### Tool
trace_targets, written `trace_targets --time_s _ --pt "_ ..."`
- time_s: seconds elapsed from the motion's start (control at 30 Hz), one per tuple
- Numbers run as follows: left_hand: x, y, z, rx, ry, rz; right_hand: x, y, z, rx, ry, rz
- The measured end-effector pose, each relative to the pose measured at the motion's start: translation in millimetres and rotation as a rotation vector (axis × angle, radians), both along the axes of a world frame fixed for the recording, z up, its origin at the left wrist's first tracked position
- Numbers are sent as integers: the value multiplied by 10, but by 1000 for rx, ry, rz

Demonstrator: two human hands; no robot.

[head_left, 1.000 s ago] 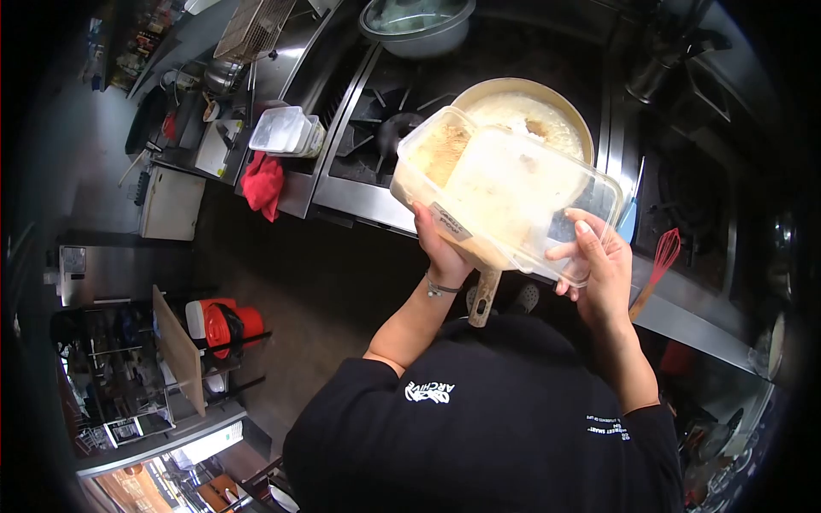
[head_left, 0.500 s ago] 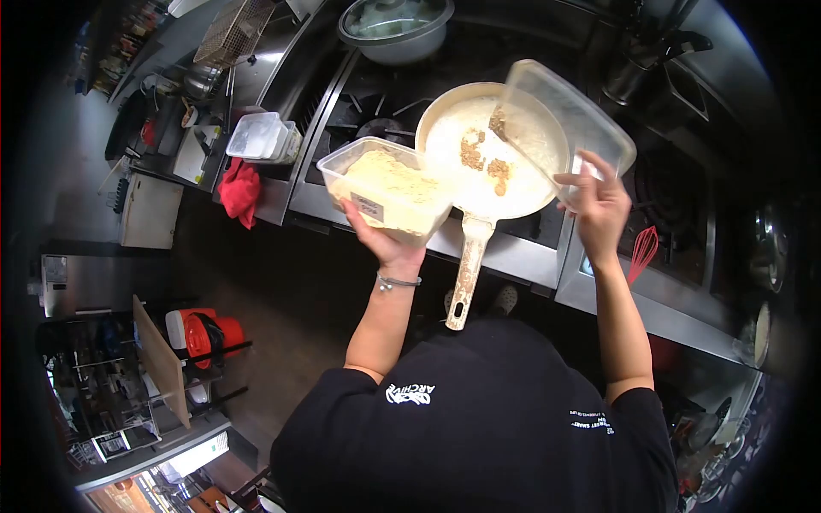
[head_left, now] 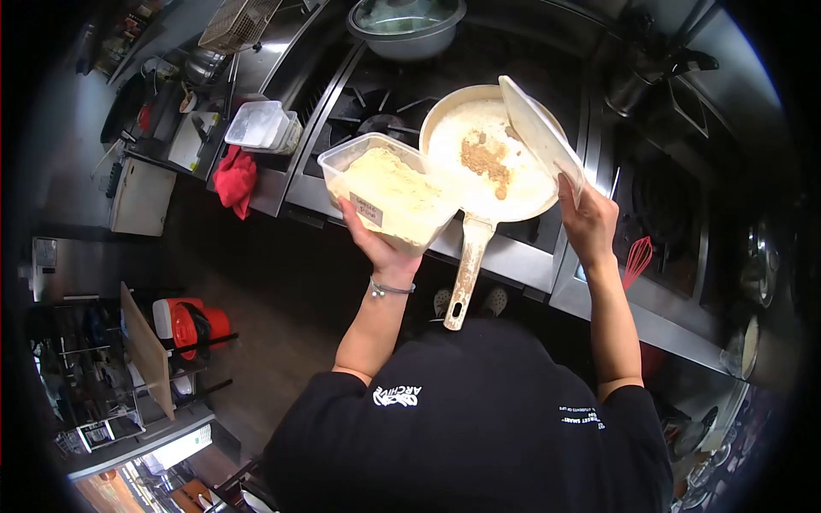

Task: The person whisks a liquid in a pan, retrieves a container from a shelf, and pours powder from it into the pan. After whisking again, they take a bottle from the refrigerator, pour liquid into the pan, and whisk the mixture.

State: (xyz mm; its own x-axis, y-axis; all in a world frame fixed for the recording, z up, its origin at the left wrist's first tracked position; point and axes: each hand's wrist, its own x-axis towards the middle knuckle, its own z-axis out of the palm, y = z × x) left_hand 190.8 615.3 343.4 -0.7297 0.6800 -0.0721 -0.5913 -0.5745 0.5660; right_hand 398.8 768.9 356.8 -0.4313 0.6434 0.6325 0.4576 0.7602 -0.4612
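Note:
My left hand holds up a clear plastic container of pale yellow powder, with a handwritten label on its side. In my right hand is a plastic lid, gripped at its near end and tilted almost edge-on above the pan. The cream frying pan stands on the stove, its worn handle pointing toward me. White contents fill the pan, and a heap of brown powder lies on them. The lid hides part of the pan's right side.
A grey pot with a glass lid stands at the back of the stove. On the right is a red whisk. To the left are stacked plastic tubs and a red cloth. Dark utensils stand at back right.
My right hand has turned the lid from broadside to nearly edge-on and brought it down and left. More brown powder shows in the pan. My left hand still holds the container in much the same place.

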Motion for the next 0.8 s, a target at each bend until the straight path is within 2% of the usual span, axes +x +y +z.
trace_targets --time_s 0.03,0.13,0.27,0.3,0.4,0.47,0.53,0.67,0.73,0.8 --pt "6 3 0 1 10 -24 20 24 17 -10 -124 -7" --pt "45 70 44 7 24 -55 24 -23 168 -131 -161 -55" --pt "118 122 98 -9 16 -69 25 -6 62 -44 -264 -34" --pt "110 161 123 0 21 -71 27 -58 88 -152 -61 -68" --pt "141 121 101 -6 47 -75 22 -10 94 -23 -138 4" --pt "111 159 66 3 20 -86 50 -8 107 -81 -188 3" --pt "119 192 49 13 21 -96 65 -5 96 -83 -100 2" --pt "163 276 -8 -2 30 -109 62 -133 71 -129 -82 42" --pt "177 353 -80 -15 3 -103 56 -219 48 -224 -204 191" --pt "201 400 -79 13 -15 -142 51 -238 16 -197 -144 182"
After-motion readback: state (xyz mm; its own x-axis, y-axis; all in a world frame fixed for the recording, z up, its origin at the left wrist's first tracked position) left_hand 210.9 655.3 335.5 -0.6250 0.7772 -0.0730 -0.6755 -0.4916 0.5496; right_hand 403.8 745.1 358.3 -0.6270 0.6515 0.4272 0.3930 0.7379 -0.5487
